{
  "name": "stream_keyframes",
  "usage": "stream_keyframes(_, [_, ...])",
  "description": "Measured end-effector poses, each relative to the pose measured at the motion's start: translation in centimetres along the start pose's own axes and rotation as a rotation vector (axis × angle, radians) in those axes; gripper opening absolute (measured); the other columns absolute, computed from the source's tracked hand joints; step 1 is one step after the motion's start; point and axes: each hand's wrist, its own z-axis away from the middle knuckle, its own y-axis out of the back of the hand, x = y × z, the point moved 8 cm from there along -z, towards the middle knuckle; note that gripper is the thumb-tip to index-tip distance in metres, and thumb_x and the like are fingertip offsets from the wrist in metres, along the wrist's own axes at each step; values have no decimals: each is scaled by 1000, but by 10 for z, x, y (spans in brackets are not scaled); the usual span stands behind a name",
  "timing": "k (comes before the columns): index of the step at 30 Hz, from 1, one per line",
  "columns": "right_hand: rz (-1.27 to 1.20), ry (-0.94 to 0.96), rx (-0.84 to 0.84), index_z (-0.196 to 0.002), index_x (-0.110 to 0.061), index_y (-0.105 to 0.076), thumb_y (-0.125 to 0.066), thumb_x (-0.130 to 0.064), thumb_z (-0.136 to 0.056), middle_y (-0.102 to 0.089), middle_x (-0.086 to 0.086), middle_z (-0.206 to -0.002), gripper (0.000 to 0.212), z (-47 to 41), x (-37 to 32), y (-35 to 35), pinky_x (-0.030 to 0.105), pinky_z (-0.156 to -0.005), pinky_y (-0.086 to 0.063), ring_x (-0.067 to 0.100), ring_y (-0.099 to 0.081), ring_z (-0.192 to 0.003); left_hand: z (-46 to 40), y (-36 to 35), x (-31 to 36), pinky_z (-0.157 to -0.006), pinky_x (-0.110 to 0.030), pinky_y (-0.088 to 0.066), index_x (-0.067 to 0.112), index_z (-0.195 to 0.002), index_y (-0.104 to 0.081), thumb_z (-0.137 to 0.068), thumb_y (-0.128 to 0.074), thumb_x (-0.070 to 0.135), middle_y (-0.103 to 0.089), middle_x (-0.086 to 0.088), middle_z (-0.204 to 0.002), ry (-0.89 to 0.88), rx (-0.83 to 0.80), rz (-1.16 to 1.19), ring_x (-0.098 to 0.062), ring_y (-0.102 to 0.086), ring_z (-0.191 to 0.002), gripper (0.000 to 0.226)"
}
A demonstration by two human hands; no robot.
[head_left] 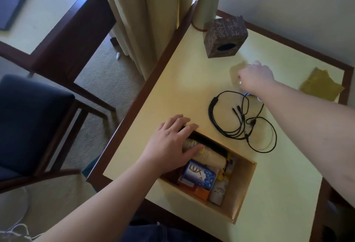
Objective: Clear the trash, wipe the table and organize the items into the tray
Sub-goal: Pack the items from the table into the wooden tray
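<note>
An open cardboard tray (247,190) sits at the table's near edge. It holds a stack of paper cups (211,158), a blue Lux soap (199,174), an orange box (200,193) and a white sachet (217,191). My left hand (172,142) lies over the far end of the cup stack at the tray's left corner, thumb along the cups. A tangled black cable (240,122) lies just beyond the tray. My right hand (255,76) hovers blurred past the cable with fingers curled; whether it holds anything is unclear. A small blue-lit object (248,94) shows under its wrist.
A yellow cloth (322,85) lies at the table's far right. A brown tissue box (224,38) and a tall lamp base (206,5) stand at the back corner. Curtain (146,21) and dark chairs (34,119) are to the left of the table.
</note>
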Motion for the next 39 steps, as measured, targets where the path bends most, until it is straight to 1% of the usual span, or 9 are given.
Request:
stream_keyframes(6, [-29, -21, 178, -94, -26, -73, -53, -27, -101, -53, -3, -80, 21, 10, 4, 2, 44, -88, -38, 23, -46, -95, 1, 0, 0, -115, -45, -40, 34, -145, -53, -99, -49, 72, -52, 6, -150, 2, 17, -21, -18, -32, -150, 60])
stream_keyframes(8, [-231, -26, 290, -96, -26, -73, -52, -36, -103, -62, -4, -87, 25, 24, 5, 10, 46, -92, -37, 25, -49, -99, 1, 0, 0, -114, -45, -41, 33, -145, -54, -99, -49, 72, -53, 6, -149, 1, 22, -20, -19, -34, -149, 61])
stream_keyframes(11, [-821, -116, 441, -112, -32, -75, -59, -46, -100, -68, -10, -110, 24, 63, 13, 31, 45, -99, -41, 21, -54, -110, 1, 1, 1, -114, -47, -42, 32, -144, -55, -99, -48, 72, -53, 5, -148, -3, 21, -6, -20, -34, -149, 61])
stream_keyframes(15, [-1288, -273, 527, -108, -38, -74, -61, -52, -99, -72, -17, -110, 21, 147, 11, 47, 28, -93, -52, 3, -63, -106, 0, 2, 2, -117, -47, -40, 34, -145, -52, -99, -45, 74, -52, 6, -150, 3, 4, -18, -18, -31, -150, 61])
stream_keyframes(19, [-1461, -409, 483, -110, -30, -76, -70, -33, -99, -75, -17, -99, 13, 251, -12, 32, 9, -78, -48, -2, -67, -92, 0, 3, 3, -115, -45, -39, 33, -144, -53, -99, -48, 72, -52, 7, -149, 3, 2, -7, -17, -31, -150, 60])
stream_keyframes(25, [-1323, -580, 159, -109, -36, -73, -66, -43, -96, -70, -19, -87, 16, 348, -72, -29, 12, -64, -49, -4, -64, -81, -1, 2, 4, -119, -45, -34, 29, -145, -52, -99, -46, 71, -49, 6, -150, 5, -31, -7, -17, -28, -150, 62])
stream_keyframes(30, [-881, -503, -36, -101, -34, -74, -49, -52, -103, -51, -17, -74, 31, 357, -115, -50, 33, -77, -49, 10, -48, -89, 1, 5, 6, -117, -43, -34, 27, -144, -55, -99, -51, 67, -53, 4, -147, -12, 3, -9, -19, -32, -148, 61])
stream_keyframes(34, [-667, -521, -114, -103, -38, -74, -43, -53, -103, -68, -14, -86, 34, 350, -128, -50, 36, -76, -37, 14, -45, -96, 1, 4, 5, -118, -43, -34, 28, -144, -55, -98, -49, 70, -54, 5, -147, -21, 5, -15, -20, -33, -147, 62])
stream_keyframes(39, [-636, -563, -201, -111, -40, -73, -40, -57, -104, -71, -12, -96, 38, 347, -128, -51, 39, -78, -29, 15, -48, -107, 0, 3, 4, -120, -44, -34, 29, -146, -54, -98, -46, 72, -52, 5, -151, -18, -5, -7, -20, -31, -149, 65])
